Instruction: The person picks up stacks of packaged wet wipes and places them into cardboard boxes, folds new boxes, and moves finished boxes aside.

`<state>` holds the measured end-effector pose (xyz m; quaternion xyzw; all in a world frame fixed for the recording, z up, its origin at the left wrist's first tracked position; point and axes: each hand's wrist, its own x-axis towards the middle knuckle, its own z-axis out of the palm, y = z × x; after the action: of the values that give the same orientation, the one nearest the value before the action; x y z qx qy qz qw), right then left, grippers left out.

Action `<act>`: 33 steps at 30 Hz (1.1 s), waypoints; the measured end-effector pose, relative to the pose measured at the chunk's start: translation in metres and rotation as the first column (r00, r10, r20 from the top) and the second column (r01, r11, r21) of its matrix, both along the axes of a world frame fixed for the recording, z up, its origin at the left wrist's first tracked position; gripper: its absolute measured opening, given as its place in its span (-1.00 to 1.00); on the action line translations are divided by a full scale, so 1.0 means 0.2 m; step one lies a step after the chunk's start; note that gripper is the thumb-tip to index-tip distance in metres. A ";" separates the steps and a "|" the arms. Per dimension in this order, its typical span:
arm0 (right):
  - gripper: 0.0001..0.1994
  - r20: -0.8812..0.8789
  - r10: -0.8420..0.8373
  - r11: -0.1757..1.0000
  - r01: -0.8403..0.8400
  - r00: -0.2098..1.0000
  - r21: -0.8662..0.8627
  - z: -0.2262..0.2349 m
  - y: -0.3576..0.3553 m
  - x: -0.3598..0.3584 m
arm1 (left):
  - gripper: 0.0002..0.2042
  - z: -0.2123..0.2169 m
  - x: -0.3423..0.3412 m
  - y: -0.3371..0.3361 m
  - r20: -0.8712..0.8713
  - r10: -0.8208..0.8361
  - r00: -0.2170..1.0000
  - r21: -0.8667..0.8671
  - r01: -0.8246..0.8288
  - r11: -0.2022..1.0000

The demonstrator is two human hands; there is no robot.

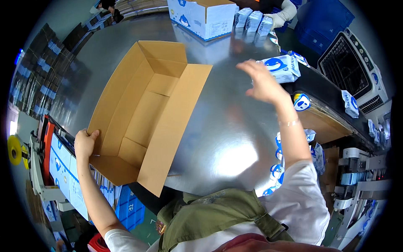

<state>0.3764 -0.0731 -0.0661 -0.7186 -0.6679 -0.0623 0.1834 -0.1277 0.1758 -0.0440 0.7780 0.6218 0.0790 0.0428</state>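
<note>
My left hand [85, 143] grips the near left wall of an open cardboard box [142, 112], thumb inside and fingers outside. The box stands tilted at the left of the metal table with its flaps up, and nothing lies inside it. My right hand [265, 82] is raised over the table's right side, fingers stretched and apart, holding nothing. Just beyond it a white and blue soft package [282, 69] rests at the edge of a black conveyor belt; the hand partly covers it, and whether they touch I cannot tell.
A printed white box [203, 19] stands at the far side, beside several upright packages [253, 21] and a co-worker's gloved hand [277, 20]. More packages [349, 104] lie along the belt [325, 86]. An air cooler [352, 63] stands behind it, and flattened cartons [42, 75] are stacked at left.
</note>
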 end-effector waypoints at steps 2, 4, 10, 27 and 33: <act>-0.08 0.293 -0.303 0.933 0.344 0.907 -0.101 -0.13 0.03 0.33 | -0.65 0.00 0.05 0.03 0.045 -0.017 0.999 -0.030 0.018 0.999; -0.02 0.394 -0.488 0.777 0.593 0.779 -0.210 -0.24 0.07 0.56 | -0.66 0.00 0.01 0.03 0.067 -0.018 0.998 -0.036 0.020 0.999; -0.45 0.200 -0.572 0.819 0.567 0.796 0.088 -0.57 0.04 0.49 | -0.63 -0.05 -0.05 0.06 0.021 -0.038 0.999 -0.017 0.039 0.999; -0.42 -0.860 0.484 0.875 0.075 -0.165 0.478 0.17 0.35 -0.56 | -0.67 0.05 0.21 0.01 0.191 -0.162 0.968 0.033 0.158 0.987; -0.61 -0.653 0.207 0.630 -0.609 0.729 -0.481 -0.15 0.67 -1.45 | -0.70 0.00 0.13 0.02 0.168 -0.078 0.983 0.008 0.078 0.997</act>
<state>0.0872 0.0604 -0.0958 -0.5409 -0.7148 0.4313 0.1026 -0.1015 0.1800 -0.0448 0.7924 0.5850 0.1428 0.0976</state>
